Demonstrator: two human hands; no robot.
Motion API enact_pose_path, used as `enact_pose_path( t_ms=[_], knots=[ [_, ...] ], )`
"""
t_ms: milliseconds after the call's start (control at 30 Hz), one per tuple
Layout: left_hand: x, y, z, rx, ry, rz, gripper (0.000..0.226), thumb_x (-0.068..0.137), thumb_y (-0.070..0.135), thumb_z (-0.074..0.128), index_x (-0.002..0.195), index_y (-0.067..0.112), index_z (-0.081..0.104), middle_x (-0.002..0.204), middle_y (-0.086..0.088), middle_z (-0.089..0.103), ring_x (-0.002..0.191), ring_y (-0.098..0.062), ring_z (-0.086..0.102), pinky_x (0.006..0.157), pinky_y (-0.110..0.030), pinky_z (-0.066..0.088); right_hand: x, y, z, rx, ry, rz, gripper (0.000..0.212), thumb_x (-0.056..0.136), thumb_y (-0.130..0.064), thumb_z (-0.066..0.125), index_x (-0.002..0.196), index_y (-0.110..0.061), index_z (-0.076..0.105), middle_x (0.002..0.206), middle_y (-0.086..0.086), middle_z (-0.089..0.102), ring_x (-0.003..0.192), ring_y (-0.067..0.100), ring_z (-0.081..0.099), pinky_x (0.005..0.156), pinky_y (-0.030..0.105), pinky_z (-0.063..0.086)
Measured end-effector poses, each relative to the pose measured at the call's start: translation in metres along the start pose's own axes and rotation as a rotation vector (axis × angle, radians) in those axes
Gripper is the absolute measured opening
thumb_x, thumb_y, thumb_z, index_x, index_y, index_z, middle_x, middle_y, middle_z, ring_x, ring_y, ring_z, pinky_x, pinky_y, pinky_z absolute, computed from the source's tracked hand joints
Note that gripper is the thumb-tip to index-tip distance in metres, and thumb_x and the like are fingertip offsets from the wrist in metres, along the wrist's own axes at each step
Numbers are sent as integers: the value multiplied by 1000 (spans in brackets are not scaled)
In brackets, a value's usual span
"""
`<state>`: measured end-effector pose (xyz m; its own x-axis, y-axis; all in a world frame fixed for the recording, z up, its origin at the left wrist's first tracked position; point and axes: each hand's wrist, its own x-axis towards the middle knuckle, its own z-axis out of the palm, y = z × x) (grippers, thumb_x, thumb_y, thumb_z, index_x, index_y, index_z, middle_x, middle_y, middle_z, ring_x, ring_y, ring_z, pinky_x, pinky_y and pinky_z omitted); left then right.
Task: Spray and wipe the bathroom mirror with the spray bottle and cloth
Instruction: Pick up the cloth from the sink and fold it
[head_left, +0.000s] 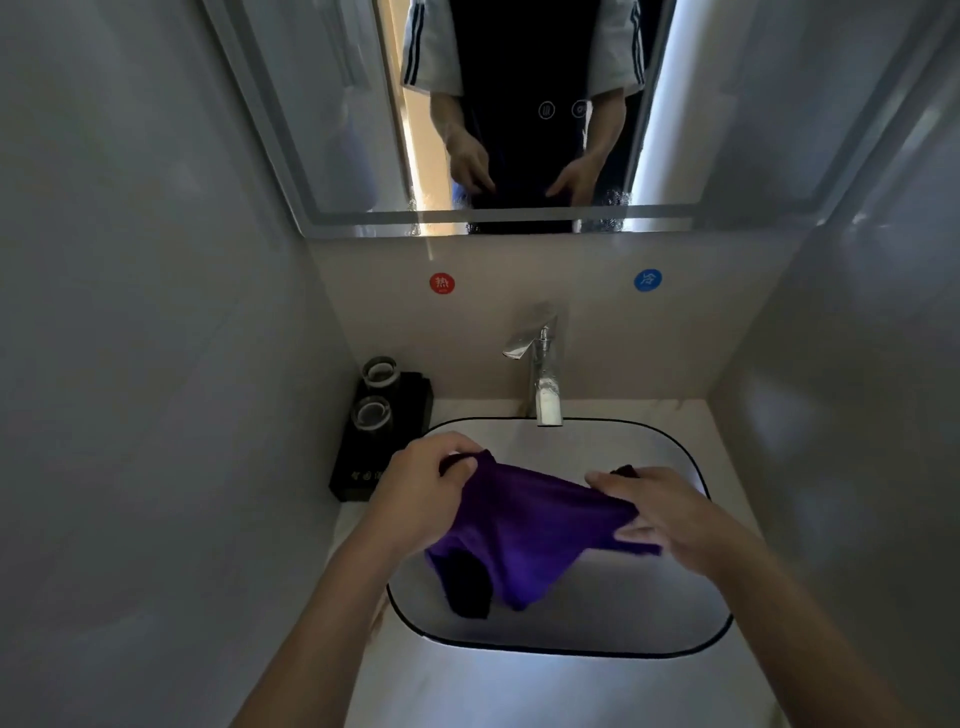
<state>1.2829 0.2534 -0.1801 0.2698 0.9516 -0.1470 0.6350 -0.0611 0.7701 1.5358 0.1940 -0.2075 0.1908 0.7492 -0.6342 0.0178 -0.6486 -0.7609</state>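
Both hands gripping purple cloth (524, 525) over sink (711, 618): left hand (421, 488) pinching one corner, right hand (649, 506) another. I'm folding it flat; mirror (332, 130) above. Spray bottle unseen.

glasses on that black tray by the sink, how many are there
2. Both stand on the black tray left of the sink: one glass at the back near the wall, the other glass in front of it. None seem hidden.
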Motion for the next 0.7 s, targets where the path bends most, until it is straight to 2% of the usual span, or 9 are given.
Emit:
enact_pose_path(
  t_ms=[67,167,267,333,400,467,533,600,700],
  knots=[
    [0,9,-1,-113,35,-22,19,102,18,61,99,30,75,96,12,74,92,-5,68,83,-24,54,-6,-12,-7,30,-21,-69,38,86,-36,78,110,-6,74,105,12,79,102,27,74,101,43,54],
    [-4,32,-4,-404,104,-92,24,101,9,62,91,27,75,84,4,77,80,-10,72,79,-30,59,-28,-43,-15,181,-111,-231,42,79,-40,79,104,-7,71,106,15,77,97,27,73,97,42,56],
    [-10,58,-18,-731,124,-123,22,100,5,61,95,18,78,87,-3,80,80,-16,74,76,-32,59,-46,-60,-31,487,-308,-471,68,71,-45,86,117,-1,67,115,19,73,108,34,70,93,42,59],
    [-12,72,-31,-879,115,-122,19,100,6,60,103,14,77,97,-8,80,84,-18,76,75,-32,61,-46,-48,-31,737,-325,-571,49,85,-36,74,121,-4,67,119,14,72,110,29,70,98,42,54],
    [-14,82,-37,-901,111,-89,19,100,7,60,107,15,76,98,-6,80,87,-16,77,75,-29,63,-30,-21,-10,816,-137,-474,17,96,-19,56,104,-13,70,97,2,76,93,19,71,94,41,49],
    [-14,88,-33,-861,139,-62,18,100,5,61,107,13,76,98,-9,80,87,-18,77,78,-29,64,-21,2,34,707,-80,-213,21,102,-12,48,98,-12,68,78,0,75,79,20,68,75,35,53],
    [-14,87,-24,-778,182,-66,18,99,4,62,103,13,77,96,-12,80,87,-22,76,81,-33,63,-14,22,78,638,-181,-23,23,103,-11,49,106,-2,69,85,13,75,78,29,68,60,31,57],
    [-12,76,-19,-695,213,-83,19,100,7,63,99,18,78,95,-11,80,88,-25,75,81,-37,61,-4,29,102,586,-171,84,27,93,-9,57,113,5,68,105,26,74,91,40,71,68,38,60],
    [-15,55,-31,-644,296,-139,21,100,14,64,92,29,78,95,-5,80,83,-18,75,72,-35,60,-3,20,98,458,-188,-42,24,79,-11,67,98,2,72,99,19,73,86,32,68,72,33,55]
  ],
)
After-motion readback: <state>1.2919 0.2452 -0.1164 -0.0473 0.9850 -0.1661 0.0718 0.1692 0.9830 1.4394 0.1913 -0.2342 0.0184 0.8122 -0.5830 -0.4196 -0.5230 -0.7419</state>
